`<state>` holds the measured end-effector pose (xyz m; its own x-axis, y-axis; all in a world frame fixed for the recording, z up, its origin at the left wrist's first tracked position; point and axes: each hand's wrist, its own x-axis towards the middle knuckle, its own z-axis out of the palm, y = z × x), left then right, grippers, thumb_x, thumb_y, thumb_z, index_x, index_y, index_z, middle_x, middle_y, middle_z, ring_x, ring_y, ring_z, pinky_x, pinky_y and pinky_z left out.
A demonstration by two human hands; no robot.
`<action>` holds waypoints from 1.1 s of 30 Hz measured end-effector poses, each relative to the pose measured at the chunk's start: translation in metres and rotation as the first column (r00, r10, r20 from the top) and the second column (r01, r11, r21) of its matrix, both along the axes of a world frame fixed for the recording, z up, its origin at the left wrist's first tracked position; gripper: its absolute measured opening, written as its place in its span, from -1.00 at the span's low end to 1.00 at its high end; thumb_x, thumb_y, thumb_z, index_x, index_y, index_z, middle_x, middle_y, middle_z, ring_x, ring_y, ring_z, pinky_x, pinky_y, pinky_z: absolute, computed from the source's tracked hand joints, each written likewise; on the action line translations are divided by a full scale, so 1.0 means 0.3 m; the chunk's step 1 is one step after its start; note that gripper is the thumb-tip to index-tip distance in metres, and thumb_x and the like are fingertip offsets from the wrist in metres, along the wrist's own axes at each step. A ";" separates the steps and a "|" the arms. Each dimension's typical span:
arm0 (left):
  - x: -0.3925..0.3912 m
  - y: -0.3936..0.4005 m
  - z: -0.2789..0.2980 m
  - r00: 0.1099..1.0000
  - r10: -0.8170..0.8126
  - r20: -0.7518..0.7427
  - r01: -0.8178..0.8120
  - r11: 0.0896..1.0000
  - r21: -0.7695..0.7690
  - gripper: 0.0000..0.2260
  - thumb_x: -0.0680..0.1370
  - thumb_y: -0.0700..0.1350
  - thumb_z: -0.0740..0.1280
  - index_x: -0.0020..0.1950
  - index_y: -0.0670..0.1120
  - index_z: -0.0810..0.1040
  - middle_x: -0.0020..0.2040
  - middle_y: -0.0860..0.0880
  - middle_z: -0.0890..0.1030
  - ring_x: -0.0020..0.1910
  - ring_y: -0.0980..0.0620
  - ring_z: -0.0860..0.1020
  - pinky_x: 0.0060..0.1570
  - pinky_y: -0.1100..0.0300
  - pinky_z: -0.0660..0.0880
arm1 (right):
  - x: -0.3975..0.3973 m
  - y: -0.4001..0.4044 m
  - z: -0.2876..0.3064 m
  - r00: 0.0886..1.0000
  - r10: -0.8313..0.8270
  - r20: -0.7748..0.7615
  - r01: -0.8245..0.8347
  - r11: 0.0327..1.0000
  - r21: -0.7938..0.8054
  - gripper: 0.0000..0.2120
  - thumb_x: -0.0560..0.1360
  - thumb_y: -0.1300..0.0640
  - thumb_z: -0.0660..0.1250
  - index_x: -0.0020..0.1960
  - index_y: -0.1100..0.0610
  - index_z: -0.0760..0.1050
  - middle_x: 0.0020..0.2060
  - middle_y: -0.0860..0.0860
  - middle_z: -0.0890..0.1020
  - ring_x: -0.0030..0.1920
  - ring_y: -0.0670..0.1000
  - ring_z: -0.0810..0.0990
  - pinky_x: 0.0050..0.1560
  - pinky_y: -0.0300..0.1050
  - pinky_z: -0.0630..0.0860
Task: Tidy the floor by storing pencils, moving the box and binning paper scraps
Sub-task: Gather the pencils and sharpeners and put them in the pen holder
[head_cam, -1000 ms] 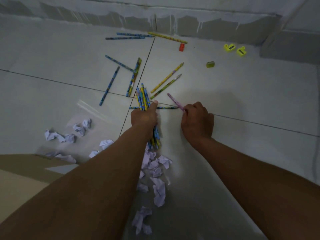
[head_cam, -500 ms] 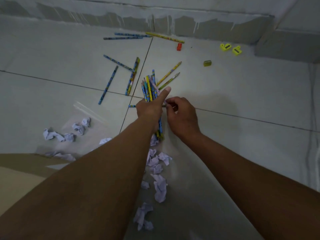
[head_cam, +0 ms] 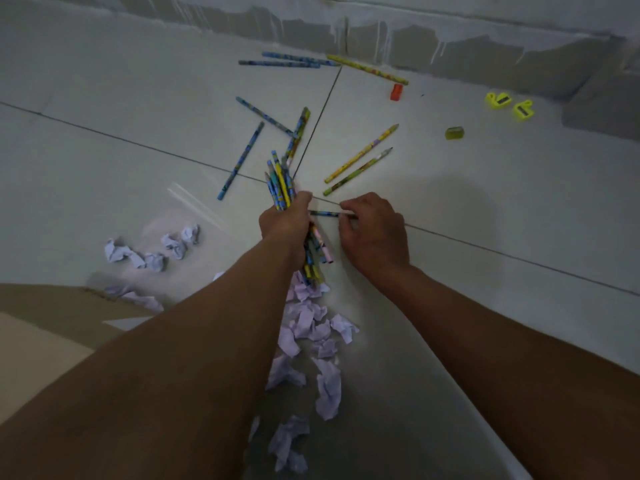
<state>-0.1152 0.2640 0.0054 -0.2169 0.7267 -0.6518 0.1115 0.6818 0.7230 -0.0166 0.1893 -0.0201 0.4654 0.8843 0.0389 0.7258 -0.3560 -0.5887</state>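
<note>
pencils are the item in hand. nearest: paper scraps (head_cam: pixel 313 327) lie loose on the floor (head_cam: pixel 485 202), cardboard box (head_cam: pixel 41 327) at near left. left hand (head_cam: pixel 285 225) grips a bundle of pencils (head_cam: pixel 280 183), fingers curled round it. right hand (head_cam: pixel 375 233) pinches one blue pencil (head_cam: pixel 323 213) lying on the tile just beside the bundle. advice: lift it level, slide it in parallel, keep the left grip firm. beyond: loose pencils (head_cam: pixel 360 157), sharpeners (head_cam: pixel 509 105) near the wall.

Dim, bluish light, soft shadow right of the arms, wide-angle bending at edges.
</note>
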 end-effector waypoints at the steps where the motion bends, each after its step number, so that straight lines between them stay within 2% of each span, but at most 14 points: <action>1: -0.007 0.003 -0.002 1.000 0.009 0.019 -0.009 1.000 -0.010 -0.71 0.47 -0.01 0.46 0.00 -0.22 0.62 -0.25 -0.12 0.60 -0.40 -0.01 0.55 -0.37 0.22 0.53 | 0.000 0.013 -0.010 0.998 0.037 0.044 -0.036 0.999 -0.028 -0.74 0.51 0.06 0.30 0.18 0.03 0.59 0.07 0.00 0.58 0.13 0.10 0.51 0.07 0.03 0.37; 4: -0.022 0.005 0.000 0.989 0.058 0.135 -0.055 0.998 -0.030 -0.85 0.58 -0.16 0.33 -0.01 -0.25 0.56 -0.35 -0.09 0.59 -0.56 0.11 0.56 -0.56 0.32 0.46 | 0.005 0.050 -0.031 0.985 0.133 0.111 -0.123 0.988 -0.091 -0.70 0.51 0.03 0.28 0.22 0.00 0.57 0.11 -0.03 0.56 0.15 0.09 0.47 0.07 0.02 0.30; 7: -0.037 0.007 0.005 0.975 0.104 0.198 -0.096 0.994 -0.049 -0.89 0.62 -0.23 0.25 0.02 -0.28 0.50 -0.33 -0.13 0.58 -0.56 0.06 0.56 -0.52 0.27 0.51 | 0.017 0.066 -0.043 0.973 0.179 0.148 -0.166 0.982 -0.095 -0.77 0.52 0.03 0.28 0.11 0.00 0.62 0.05 -0.03 0.57 0.10 0.10 0.49 0.02 0.00 0.28; 9: -0.041 0.006 0.010 0.973 0.124 0.196 -0.114 0.992 -0.059 -0.89 0.63 -0.23 0.24 -0.03 -0.27 0.47 -0.35 -0.13 0.52 -0.55 0.03 0.51 -0.51 0.25 0.52 | 0.031 0.066 -0.037 0.961 0.204 0.188 -0.185 0.976 -0.115 -0.81 0.54 0.04 0.25 0.05 0.00 0.62 0.01 -0.01 0.57 0.06 0.11 0.50 0.00 -0.01 0.27; 11: -0.037 0.006 0.018 0.982 0.134 0.130 -0.127 0.990 -0.058 -0.84 0.62 -0.21 0.26 -0.15 -0.22 0.46 -0.40 -0.11 0.46 -0.57 0.03 0.45 -0.52 0.23 0.51 | 0.046 0.059 -0.023 0.961 0.202 0.189 -0.172 0.971 -0.165 -0.83 0.56 0.05 0.22 0.03 0.01 0.59 0.00 0.01 0.56 0.04 0.13 0.51 0.01 0.01 0.28; 13: -0.019 0.007 0.032 0.984 0.148 0.095 -0.144 0.988 -0.049 -0.81 0.61 -0.19 0.28 -0.20 -0.17 0.43 -0.42 -0.09 0.42 -0.63 0.06 0.39 -0.50 0.21 0.46 | 0.051 0.051 0.001 0.989 0.114 0.098 -0.095 0.979 -0.179 -0.85 0.57 0.05 0.22 0.01 0.01 0.56 -0.02 0.03 0.57 0.04 0.14 0.52 0.02 0.02 0.33; 15: 0.008 0.002 0.053 0.981 0.168 0.101 -0.165 0.986 -0.035 -0.79 0.59 -0.13 0.34 -0.21 -0.13 0.41 -0.44 -0.08 0.39 -0.66 0.07 0.34 -0.49 0.22 0.39 | 0.055 0.054 0.045 0.996 -0.023 -0.083 0.009 0.985 -0.170 -0.87 0.56 0.04 0.25 -0.04 0.02 0.57 -0.06 0.03 0.61 -0.01 0.13 0.56 0.01 0.00 0.41; 18: 0.058 -0.005 0.111 0.982 0.174 0.075 -0.173 0.985 -0.024 -0.62 0.44 0.08 0.51 -0.29 -0.13 0.41 -0.60 -0.04 0.39 -0.65 0.03 0.35 -0.44 0.18 0.39 | 0.064 0.081 0.129 0.905 -0.131 -0.405 0.080 0.987 -0.139 -0.89 0.52 0.08 0.33 -0.11 0.05 0.62 -0.15 0.00 0.68 -0.09 0.06 0.63 -0.06 -0.11 0.52; 20: 0.097 -0.005 0.164 0.983 0.173 0.058 -0.172 0.985 -0.022 -0.53 0.30 0.19 0.58 -0.31 -0.15 0.46 -0.61 -0.05 0.40 -0.62 0.00 0.38 -0.48 0.21 0.40 | 0.086 0.105 0.195 0.853 -0.085 -0.515 0.039 0.994 -0.099 -0.91 0.50 0.10 0.37 -0.12 0.06 0.65 -0.21 -0.03 0.68 -0.13 0.00 0.64 -0.09 -0.16 0.52; 22: 0.138 0.006 0.210 0.983 0.177 0.049 -0.176 0.984 -0.010 -0.48 0.23 0.25 0.60 -0.24 -0.16 0.51 -0.51 -0.08 0.43 -0.60 0.00 0.39 -0.54 0.26 0.40 | 0.117 0.126 0.247 0.832 -0.003 -0.555 -0.036 0.998 -0.058 -0.92 0.49 0.10 0.39 -0.12 0.05 0.66 -0.25 -0.06 0.66 -0.16 -0.05 0.63 -0.11 -0.20 0.50; 24: 0.174 0.020 0.246 0.985 0.169 0.042 -0.170 0.985 0.004 -0.47 0.24 0.25 0.59 -0.17 -0.18 0.57 -0.39 -0.09 0.51 -0.57 0.02 0.40 -0.52 0.25 0.43 | 0.154 0.138 0.280 0.825 0.044 -0.564 -0.081 0.996 -0.040 -0.94 0.48 0.09 0.40 -0.14 0.03 0.65 -0.29 -0.11 0.64 -0.19 -0.09 0.62 -0.15 -0.24 0.49; 28: 0.221 0.043 0.297 0.985 0.155 0.080 -0.160 0.985 0.064 -0.62 0.36 0.11 0.57 -0.13 -0.20 0.64 -0.26 -0.08 0.62 -0.52 0.05 0.38 -0.40 0.18 0.44 | 0.232 0.151 0.310 0.777 0.130 -0.616 -0.177 0.984 -0.015 -0.92 0.47 0.12 0.42 -0.18 -0.02 0.62 -0.34 -0.15 0.63 -0.27 -0.18 0.60 -0.21 -0.32 0.48; 31: 0.234 0.039 0.322 0.981 0.190 0.048 -0.193 0.978 0.076 -0.76 0.45 -0.01 0.50 -0.22 -0.16 0.57 -0.27 -0.10 0.58 -0.50 0.04 0.36 -0.40 0.17 0.41 | 0.273 0.158 0.321 0.743 0.175 -0.646 -0.225 0.974 0.005 -0.92 0.47 0.12 0.42 -0.19 -0.01 0.64 -0.33 -0.16 0.65 -0.28 -0.22 0.61 -0.17 -0.29 0.51; 33: 0.230 0.039 0.322 0.974 0.226 0.010 -0.226 0.972 0.062 -0.77 0.49 -0.04 0.45 -0.25 -0.14 0.53 -0.32 -0.09 0.54 -0.50 0.03 0.36 -0.40 0.16 0.40 | 0.294 0.164 0.313 0.793 0.163 -0.587 -0.206 0.978 -0.007 -0.93 0.48 0.08 0.40 -0.17 -0.01 0.65 -0.32 -0.19 0.65 -0.28 -0.25 0.60 -0.16 -0.30 0.52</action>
<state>-0.0461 0.2756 0.1019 -0.3785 0.6985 -0.6073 -0.0420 0.6425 0.7651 0.0717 0.2386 0.0739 0.2088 0.9460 -0.2479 0.3110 -0.3046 -0.9003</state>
